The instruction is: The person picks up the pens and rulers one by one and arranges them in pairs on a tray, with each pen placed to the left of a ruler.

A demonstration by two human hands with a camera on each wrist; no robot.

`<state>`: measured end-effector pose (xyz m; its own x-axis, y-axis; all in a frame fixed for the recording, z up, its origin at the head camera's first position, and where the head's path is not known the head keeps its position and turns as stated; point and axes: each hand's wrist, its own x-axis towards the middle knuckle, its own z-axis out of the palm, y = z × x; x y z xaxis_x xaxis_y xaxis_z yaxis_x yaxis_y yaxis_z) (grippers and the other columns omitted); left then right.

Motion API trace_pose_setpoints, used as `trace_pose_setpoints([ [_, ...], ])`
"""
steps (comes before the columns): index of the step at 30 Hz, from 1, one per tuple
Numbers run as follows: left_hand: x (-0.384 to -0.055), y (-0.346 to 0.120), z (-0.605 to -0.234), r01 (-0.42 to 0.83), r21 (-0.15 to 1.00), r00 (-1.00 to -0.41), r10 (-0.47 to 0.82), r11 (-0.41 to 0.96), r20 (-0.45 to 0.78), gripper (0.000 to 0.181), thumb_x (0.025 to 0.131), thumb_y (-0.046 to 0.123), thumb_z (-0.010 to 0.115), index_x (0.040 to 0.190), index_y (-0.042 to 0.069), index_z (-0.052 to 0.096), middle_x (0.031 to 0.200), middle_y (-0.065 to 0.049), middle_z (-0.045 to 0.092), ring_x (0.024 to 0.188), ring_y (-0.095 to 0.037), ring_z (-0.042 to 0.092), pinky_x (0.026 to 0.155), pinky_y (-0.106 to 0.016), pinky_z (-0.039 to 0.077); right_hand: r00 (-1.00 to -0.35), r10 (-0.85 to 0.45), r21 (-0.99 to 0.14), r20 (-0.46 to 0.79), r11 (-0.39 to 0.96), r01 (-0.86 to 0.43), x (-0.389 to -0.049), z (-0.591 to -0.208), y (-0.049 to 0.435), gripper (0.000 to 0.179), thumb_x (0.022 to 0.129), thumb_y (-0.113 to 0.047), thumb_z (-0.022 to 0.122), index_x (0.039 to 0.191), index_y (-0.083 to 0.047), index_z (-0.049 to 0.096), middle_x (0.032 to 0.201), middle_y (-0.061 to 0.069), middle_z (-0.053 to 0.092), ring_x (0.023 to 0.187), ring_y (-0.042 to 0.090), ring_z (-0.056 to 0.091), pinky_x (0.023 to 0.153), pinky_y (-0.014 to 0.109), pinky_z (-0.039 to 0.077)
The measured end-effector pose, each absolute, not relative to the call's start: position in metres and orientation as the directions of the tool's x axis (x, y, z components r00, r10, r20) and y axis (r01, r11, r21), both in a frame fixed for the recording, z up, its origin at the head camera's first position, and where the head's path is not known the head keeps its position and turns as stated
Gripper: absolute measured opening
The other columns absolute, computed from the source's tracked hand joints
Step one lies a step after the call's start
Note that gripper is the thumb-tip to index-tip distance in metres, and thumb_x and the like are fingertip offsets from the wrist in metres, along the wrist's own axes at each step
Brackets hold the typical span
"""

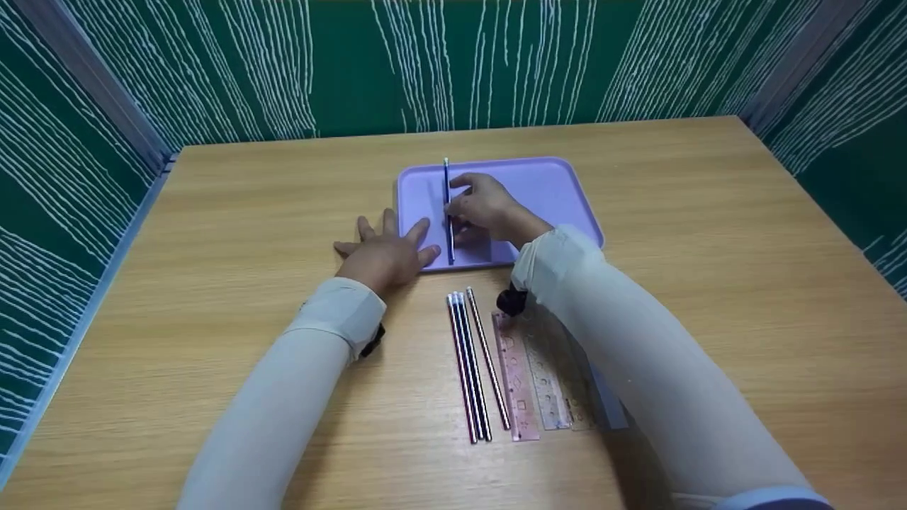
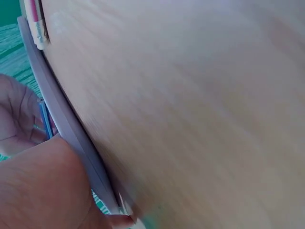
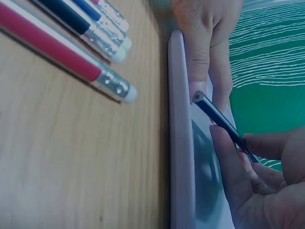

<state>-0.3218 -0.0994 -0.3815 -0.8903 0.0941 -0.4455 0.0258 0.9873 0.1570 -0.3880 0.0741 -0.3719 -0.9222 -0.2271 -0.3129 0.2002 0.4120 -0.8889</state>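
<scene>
My right hand (image 1: 485,205) pinches a dark blue pencil (image 1: 449,227) between thumb and fingers over the left part of a purple tray (image 1: 538,191). In the right wrist view the pencil (image 3: 221,117) slants, its near end close to the tray's edge (image 3: 181,143). My left hand (image 1: 386,258) lies with fingers spread at the tray's near left corner. Its thumb reaches onto the rim, while the other fingers extend over the table and the tray's left edge. Whether the pencil touches the tray floor I cannot tell.
Several pencils (image 1: 468,368) with white erasers lie on the wooden table (image 1: 248,234) in front of the tray. Right of them lie a pink ruler (image 1: 517,382), a clear ruler (image 1: 549,389) and a bluish ruler (image 1: 608,397), partly under my right forearm. Green walls border the table.
</scene>
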Motion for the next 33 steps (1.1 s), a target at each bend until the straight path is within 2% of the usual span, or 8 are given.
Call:
trace_pose_setpoints([
  [3,-0.323,-0.103,-0.383,0.032,0.177,-0.889,0.109,0.984,-0.445,0.067,0.100,0.074,0.026,0.159,0.055,0.001,0.171,-0.008,-0.024,0.150,-0.055,-0.023,0.101,-0.092,-0.003,-0.922,-0.214,-0.877,-0.322,0.434,0.206,-0.388,-0.373,0.071,0.056,0.100,-0.009,0.061,0.153,-0.016,0.043,0.112,0.012,0.064,0.088,0.022,0.067,0.074,0.037,0.064],
  [6,-0.323,-0.105,-0.383,0.023,0.210,-0.884,0.118,0.977,-0.452,0.067,0.099,0.074,0.027,0.158,0.056,0.002,0.170,-0.005,-0.027,0.150,-0.053,-0.026,0.099,-0.092,-0.007,-0.923,-0.207,-0.868,-0.325,0.453,0.204,-0.388,-0.374,0.069,0.057,0.100,-0.010,0.062,0.153,-0.017,0.043,0.113,0.012,0.063,0.087,0.022,0.066,0.075,0.038,0.064],
  [15,-0.326,-0.106,-0.383,0.017,0.241,-0.874,0.132,0.970,-0.468,0.068,0.098,0.075,0.029,0.158,0.057,0.001,0.170,-0.003,-0.027,0.150,-0.052,-0.025,0.100,-0.092,-0.006,-0.931,-0.171,-0.855,-0.321,0.476,0.207,-0.388,-0.374,0.063,0.057,0.099,-0.008,0.062,0.153,-0.014,0.043,0.117,0.013,0.060,0.096,0.025,0.068,0.073,0.035,0.064],
  [22,-0.328,-0.107,-0.381,-0.005,0.255,-0.869,0.123,0.967,-0.480,0.068,0.099,0.074,0.031,0.157,0.058,0.000,0.170,-0.002,-0.028,0.150,-0.052,-0.027,0.100,-0.091,-0.008,-0.943,-0.097,-0.814,-0.319,0.537,0.221,-0.384,-0.368,0.052,0.058,0.099,-0.007,0.063,0.153,-0.015,0.044,0.114,0.011,0.063,0.097,0.024,0.069,0.070,0.030,0.063],
  [25,-0.328,-0.108,-0.382,-0.006,0.258,-0.871,0.122,0.966,-0.476,0.068,0.099,0.074,0.032,0.157,0.058,0.001,0.170,-0.002,-0.028,0.150,-0.052,-0.026,0.100,-0.091,-0.009,-0.951,-0.075,-0.788,-0.301,0.580,0.204,-0.384,-0.369,0.048,0.056,0.099,-0.008,0.064,0.152,-0.014,0.047,0.114,0.010,0.064,0.098,0.023,0.070,0.075,0.031,0.063],
  [30,-0.329,-0.109,-0.384,-0.003,0.246,-0.868,0.120,0.969,-0.482,0.068,0.099,0.074,0.031,0.156,0.059,-0.001,0.169,-0.002,-0.028,0.150,-0.052,-0.026,0.100,-0.091,-0.008,-0.972,-0.072,-0.698,-0.225,0.707,0.109,-0.385,-0.373,0.043,0.056,0.095,-0.012,0.072,0.147,-0.009,0.053,0.122,0.010,0.065,0.104,0.019,0.067,0.093,0.032,0.057],
  [33,-0.329,-0.109,-0.385,-0.001,0.243,-0.866,0.120,0.970,-0.486,0.067,0.099,0.074,0.031,0.156,0.059,-0.002,0.169,-0.002,-0.029,0.150,-0.052,-0.027,0.100,-0.091,-0.007,-0.973,-0.066,-0.659,-0.220,0.746,0.098,-0.385,-0.374,0.040,0.057,0.094,-0.014,0.074,0.147,-0.008,0.053,0.127,0.010,0.064,0.108,0.020,0.064,0.096,0.034,0.055],
])
